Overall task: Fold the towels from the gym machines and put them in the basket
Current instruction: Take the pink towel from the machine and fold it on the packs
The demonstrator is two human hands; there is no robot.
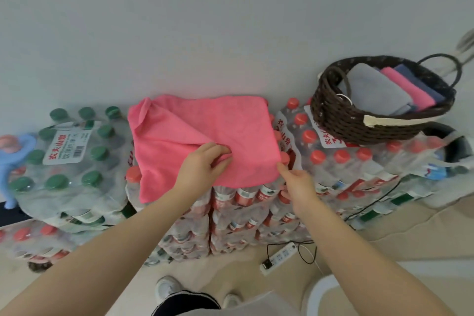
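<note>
A pink towel (205,131) lies spread over the middle stack of bottled-water packs, its left part folded over toward the centre. My left hand (202,164) pinches the folded flap near the towel's middle front. My right hand (297,182) grips the towel's front right corner. A dark woven basket (341,120) stands on the packs at the right. It holds folded towels: a grey towel (377,90), a pink one (407,88) and a blue one (420,82).
Shrink-wrapped water packs with green caps (71,151) sit at the left, red-capped packs (341,161) at the right. A white wall is behind. A power strip (278,259) with cables lies on the floor. A light blue object (15,159) is at the left edge.
</note>
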